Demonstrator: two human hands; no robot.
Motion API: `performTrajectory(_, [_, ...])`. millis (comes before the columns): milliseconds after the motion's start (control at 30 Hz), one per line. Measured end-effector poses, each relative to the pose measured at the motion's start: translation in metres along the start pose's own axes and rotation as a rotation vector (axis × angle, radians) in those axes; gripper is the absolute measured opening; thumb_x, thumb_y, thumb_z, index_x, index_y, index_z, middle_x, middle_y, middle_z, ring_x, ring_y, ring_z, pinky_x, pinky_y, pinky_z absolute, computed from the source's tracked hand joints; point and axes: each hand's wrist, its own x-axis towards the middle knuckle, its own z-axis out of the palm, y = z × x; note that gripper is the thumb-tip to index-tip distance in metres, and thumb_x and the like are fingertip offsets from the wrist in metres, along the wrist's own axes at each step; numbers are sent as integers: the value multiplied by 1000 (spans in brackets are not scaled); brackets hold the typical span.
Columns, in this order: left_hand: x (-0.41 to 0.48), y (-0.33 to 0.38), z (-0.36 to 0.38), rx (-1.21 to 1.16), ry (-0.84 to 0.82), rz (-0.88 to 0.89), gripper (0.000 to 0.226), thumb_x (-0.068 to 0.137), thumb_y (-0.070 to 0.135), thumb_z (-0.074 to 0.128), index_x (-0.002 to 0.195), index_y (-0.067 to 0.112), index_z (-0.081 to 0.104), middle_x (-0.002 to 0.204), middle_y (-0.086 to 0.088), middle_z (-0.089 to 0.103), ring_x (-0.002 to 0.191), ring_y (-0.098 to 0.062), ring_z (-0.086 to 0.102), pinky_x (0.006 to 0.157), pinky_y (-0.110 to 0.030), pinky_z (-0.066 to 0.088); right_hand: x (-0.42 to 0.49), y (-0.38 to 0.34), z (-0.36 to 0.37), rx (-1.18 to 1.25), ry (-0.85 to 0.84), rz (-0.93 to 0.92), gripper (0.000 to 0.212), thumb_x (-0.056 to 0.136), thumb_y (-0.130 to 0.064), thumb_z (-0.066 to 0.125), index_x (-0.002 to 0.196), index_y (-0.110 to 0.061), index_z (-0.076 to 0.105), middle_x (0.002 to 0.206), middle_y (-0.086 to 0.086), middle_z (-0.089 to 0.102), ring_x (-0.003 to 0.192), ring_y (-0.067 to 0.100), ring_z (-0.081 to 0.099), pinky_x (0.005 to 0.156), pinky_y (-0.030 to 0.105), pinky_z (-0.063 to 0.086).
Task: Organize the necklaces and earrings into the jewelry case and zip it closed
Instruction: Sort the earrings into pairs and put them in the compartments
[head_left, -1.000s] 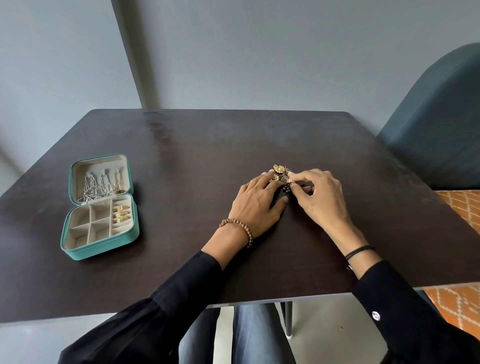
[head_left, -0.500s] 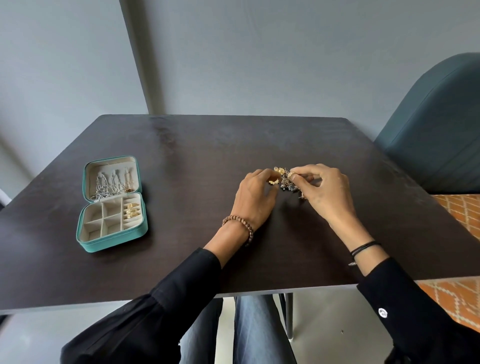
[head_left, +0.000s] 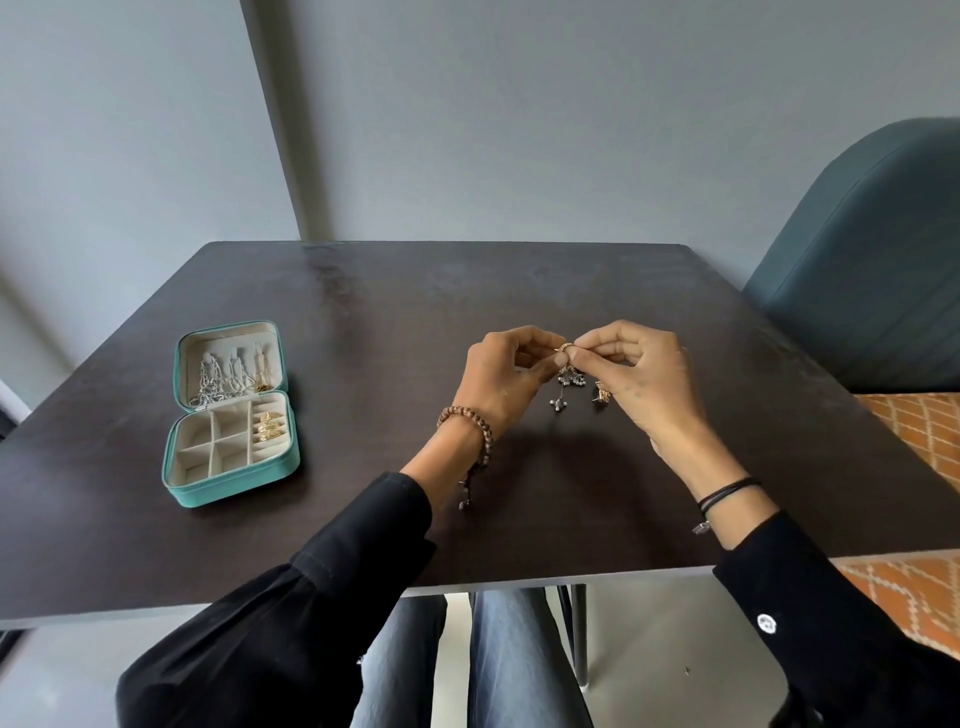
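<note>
A teal jewelry case (head_left: 231, 488) lies open at the table's left. Silver and gold necklaces (head_left: 228, 376) hang in its lid, and gold earrings (head_left: 270, 427) sit in a right-hand compartment. Above the table's middle, my left hand (head_left: 506, 371) and my right hand (head_left: 641, 376) meet fingertip to fingertip and pinch a tangled cluster of earrings (head_left: 569, 375). A gold piece shows at the pinch, and silver beaded drops dangle below it. Another gold earring (head_left: 602, 393) shows under my right hand.
The dark wooden table (head_left: 363, 322) stands against a grey wall. A teal upholstered chair (head_left: 872, 270) stands at the right, above an orange patterned rug (head_left: 914, 431). My legs show below the near table edge.
Both hands have lifted the earring cluster off the table and raised it; silver drops now hang free below the fingers. The camera view has shifted, so the case appears further right.
</note>
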Motion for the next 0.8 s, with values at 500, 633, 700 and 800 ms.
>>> performTrajectory(500, [-2, 9, -2, -242, 67, -189, 13, 91, 7, 67, 99, 2, 77, 88, -13, 77, 80, -19, 74, 68, -19, 59, -11, 3, 7, 60, -235, 89, 29, 86, -13, 74, 109, -32, 71, 97, -12, 78, 82, 6, 70, 65, 23, 45])
performTrajectory(633, [-2, 10, -6, -315, 77, -206, 13, 90, 5, 67, 100, 3, 76, 89, -15, 77, 80, -20, 73, 67, -22, 58, -12, 1, 10, 52, -237, 47, 31, 84, -23, 83, 111, -27, 70, 92, -9, 79, 85, 8, 73, 79, 23, 53])
performTrajectory(700, [-3, 10, -8, -333, 85, -233, 13, 89, 5, 66, 98, 5, 76, 87, -13, 77, 80, -19, 74, 66, -23, 57, -12, 0, 9, 61, -202, 41, 31, 82, -25, 85, 110, -24, 72, 89, -5, 79, 77, 7, 71, 67, 15, 48])
performTrajectory(800, [-4, 9, -11, -360, 82, -298, 11, 88, 7, 66, 89, 8, 76, 80, -8, 76, 74, -13, 73, 63, -24, 56, -9, 3, 5, 94, -181, 49, 26, 82, -25, 85, 106, -22, 74, 90, -1, 79, 77, 8, 71, 61, 12, 43])
